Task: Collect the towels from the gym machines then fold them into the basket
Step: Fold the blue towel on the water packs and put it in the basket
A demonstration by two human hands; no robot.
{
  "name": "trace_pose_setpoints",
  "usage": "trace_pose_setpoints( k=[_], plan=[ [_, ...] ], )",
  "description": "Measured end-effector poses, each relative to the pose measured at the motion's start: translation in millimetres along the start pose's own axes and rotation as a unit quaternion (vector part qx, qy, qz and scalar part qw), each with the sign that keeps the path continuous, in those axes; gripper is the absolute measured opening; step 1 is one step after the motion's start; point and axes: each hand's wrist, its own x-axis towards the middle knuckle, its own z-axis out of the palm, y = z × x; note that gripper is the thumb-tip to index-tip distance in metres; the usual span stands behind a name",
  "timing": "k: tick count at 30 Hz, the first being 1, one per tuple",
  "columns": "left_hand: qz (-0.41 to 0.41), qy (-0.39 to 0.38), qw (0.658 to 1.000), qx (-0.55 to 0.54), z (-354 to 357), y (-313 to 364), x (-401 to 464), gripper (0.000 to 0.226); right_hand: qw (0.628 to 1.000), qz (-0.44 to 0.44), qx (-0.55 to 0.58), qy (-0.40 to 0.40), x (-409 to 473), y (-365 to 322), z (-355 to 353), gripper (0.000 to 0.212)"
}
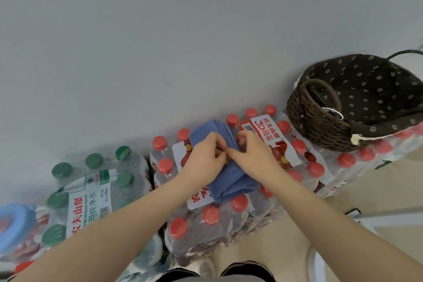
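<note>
From my feed, both hands are down on the towel (pixel 226 174), which is blue, folded into a thick strip, and lying on top of a shrink-wrapped pack of red-cap bottles (pixel 247 181). The left hand (pixel 207 155) is curled, fingers pinched onto the towel's folded edge around the middle, and the right hand (pixel 251 152) meets it there, fingertips touching the left's and also nipping the cloth, thumb tucked against the layered far end. So neither hand is spread flat, both are closed in on fabric. You can see the stacked layers fanning a bit at the far end of the towel. That bottle pack is basically my work surface, bumpy with caps and a white label with red print poking out either side of the towel. Just right of it is another red-cap pack (pixel 366 155), and the basket (pixel 357 103) sits on that one: dark brown wicker, dotted brown liner, loop handle, looks empty inside from here. Left of the towel's pack there's a pack of green-cap bottles (pixel 91 188), and at the far left edge a blue jug top (pixel 13 224). Behind everything is a plain pale grey wall (pixel 183 30), and the floor (pixel 377 192) at lower right is beige tile.
</note>
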Motion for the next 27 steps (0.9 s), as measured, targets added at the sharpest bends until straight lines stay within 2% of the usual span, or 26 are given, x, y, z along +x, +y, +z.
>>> trace_pose_setpoints(
  k=[1, 3, 6, 7, 9, 10, 12, 14, 17, 18, 21, 24, 26, 27],
  plan=[
    [0.021, -0.002, 1.000, 0.008, 0.1, -1.6, -3.3, 0.012, 0.998, -0.021, -0.048, 0.018, -2.4, 1.5, 1.9, 0.038],
    [0.078, -0.017, 0.993, 0.090, 1.5, -4.4, -7.9, 0.008, 0.998, -0.035, -0.054, -0.002, -6.5, 4.1, 3.2, 0.043],
    [0.097, -0.051, 0.951, 0.290, 3.2, -13.3, -7.4, 0.051, 0.987, -0.081, -0.133, -0.028, -10.8, 5.6, 7.3, 0.045],
    [0.086, -0.061, 0.945, 0.310, 1.5, -14.6, -6.4, 0.067, 0.982, -0.106, -0.158, 0.001, -14.7, 4.3, 8.9, 0.042],
    [0.075, -0.074, 0.953, 0.284, -3.8, -19.4, -1.7, 0.095, 0.953, -0.197, -0.220, 0.064, -20.4, 3.7, 11.7, 0.029],
    [0.078, -0.084, 0.959, 0.260, -7.1, -21.9, 1.2, 0.106, 0.935, -0.240, -0.253, 0.067, -21.2, 5.9, 13.4, 0.024],
    [0.091, -0.113, 0.960, 0.240, -14.8, -26.3, 8.6, 0.117, 0.925, -0.256, -0.281, 0.015, -21.0, 9.5, 11.6, 0.017],
    [0.077, -0.129, 0.961, 0.233, -25.1, -28.3, 19.2, 0.103, 0.937, -0.242, -0.252, -0.026, -21.6, 10.7, 4.1, 0.021],
    [0.051, -0.135, 0.964, 0.224, -38.3, -27.4, 35.5, 0.050, 0.935, -0.241, -0.253, -0.061, -25.1, 11.5, -7.2, 0.031],
    [0.058, -0.137, 0.963, 0.226, -39.1, -25.9, 38.9, 0.042, 0.930, -0.248, -0.262, -0.076, -28.5, 13.6, -10.9, 0.036],
    [0.052, -0.126, 0.964, 0.226, -36.1, -18.4, 40.3, 0.039, 0.908, -0.292, -0.291, -0.082, -39.7, 26.9, -14.4, 0.059],
    [0.020, -0.118, 0.975, 0.186, -32.0, -13.3, 40.5, 0.032, 0.911, -0.269, -0.309, -0.045, -46.0, 40.2, -5.8, 0.082],
    [-0.023, -0.113, 0.987, 0.109, -30.5, -9.3, 41.6, 0.025, 0.929, -0.253, -0.269, -0.005, -47.3, 43.8, 2.9, 0.080],
    [-0.054, -0.107, 0.991, 0.059, -29.6, -7.2, 42.4, 0.022, 0.941, -0.242, -0.235, 0.012, -47.7, 42.1, 5.4, 0.071]
  ],
)
